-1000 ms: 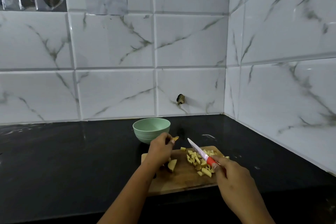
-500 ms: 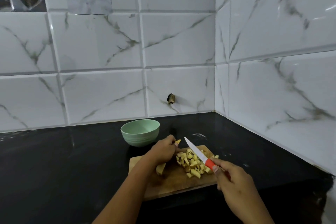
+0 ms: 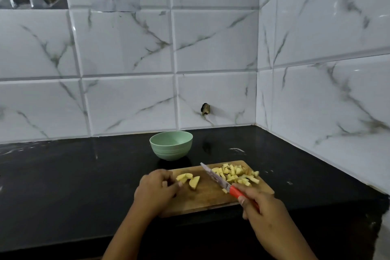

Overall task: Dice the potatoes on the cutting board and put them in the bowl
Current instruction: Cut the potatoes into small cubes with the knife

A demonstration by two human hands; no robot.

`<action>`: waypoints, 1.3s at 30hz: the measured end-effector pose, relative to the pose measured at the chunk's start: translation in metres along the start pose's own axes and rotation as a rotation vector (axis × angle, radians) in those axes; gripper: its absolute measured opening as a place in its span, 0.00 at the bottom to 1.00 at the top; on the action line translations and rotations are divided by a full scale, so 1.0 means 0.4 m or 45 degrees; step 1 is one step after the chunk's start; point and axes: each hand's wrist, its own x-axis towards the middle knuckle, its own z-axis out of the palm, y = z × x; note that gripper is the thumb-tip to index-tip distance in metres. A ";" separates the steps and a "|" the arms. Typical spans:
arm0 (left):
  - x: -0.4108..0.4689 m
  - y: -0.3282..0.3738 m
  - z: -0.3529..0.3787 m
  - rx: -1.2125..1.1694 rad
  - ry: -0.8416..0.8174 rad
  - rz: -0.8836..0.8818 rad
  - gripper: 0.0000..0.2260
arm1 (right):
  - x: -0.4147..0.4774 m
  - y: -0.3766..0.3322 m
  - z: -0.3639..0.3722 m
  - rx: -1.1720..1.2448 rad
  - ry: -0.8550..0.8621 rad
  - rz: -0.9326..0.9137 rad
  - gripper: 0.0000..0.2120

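Marble-tiled walls [image 3: 126, 48] close the corner behind and to our right, so our free room lies leftward on the dark desk [image 3: 73, 175]. We keep the cutting board [image 3: 206, 198] near its front edge, with the green bowl [image 3: 171, 145] just behind for a short transfer. Our right hand [image 3: 266, 213] is clamped on the knife [image 3: 221, 181], whose blade fences off the diced pile [image 3: 234, 174] near the board's right edge. Our left hand [image 3: 157, 190], fingers curled, meets two uncut potato wedges [image 3: 188, 179]; we cannot tell whether it pinches them.
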 end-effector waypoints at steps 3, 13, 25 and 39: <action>-0.047 -0.015 0.008 -0.024 -0.040 -0.052 0.07 | -0.014 -0.017 0.012 -0.049 -0.090 -0.012 0.17; -0.025 0.033 0.055 -0.003 -0.040 0.028 0.05 | -0.005 0.034 -0.029 -0.259 0.153 0.010 0.18; 0.028 0.030 0.053 0.215 -0.037 0.040 0.04 | 0.103 0.014 0.051 -0.542 0.287 0.101 0.10; 0.031 0.060 0.037 -0.129 -0.127 0.085 0.06 | 0.083 0.002 0.042 -0.389 0.210 0.093 0.15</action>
